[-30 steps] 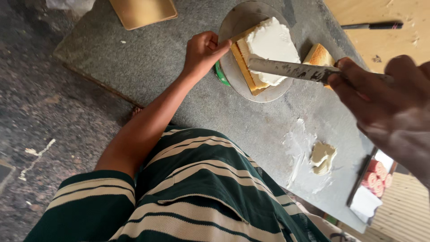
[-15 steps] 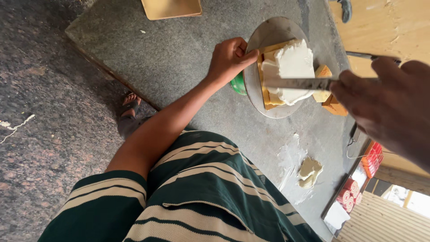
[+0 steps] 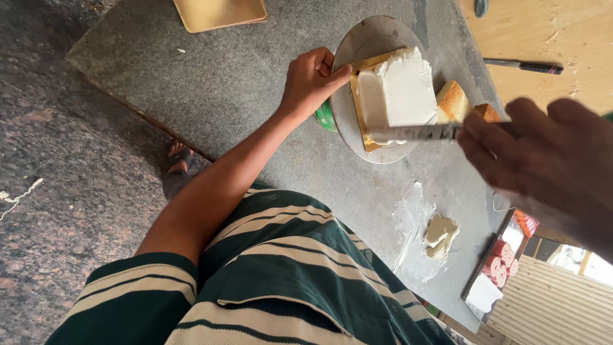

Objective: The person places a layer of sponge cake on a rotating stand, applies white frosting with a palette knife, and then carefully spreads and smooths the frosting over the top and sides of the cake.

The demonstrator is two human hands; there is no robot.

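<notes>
My right hand [image 3: 543, 160] grip is closed on the handle of a flat spatula [image 3: 415, 133], blade laid against the near side of the white-iced square cake [image 3: 399, 89]. My left hand [image 3: 310, 80] pinches the rim of the metal turntable [image 3: 357, 48], fingers together. The cake sits on a gold board on that turntable, on the grey table [image 3: 191, 76]. Icing looks soft and easily marked; better held by the board. Handle blurred, probably thin.

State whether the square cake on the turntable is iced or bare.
Iced where visible: white cream covers the cake's top and near side. A palette knife in the right hand lies against its near edge.
</notes>
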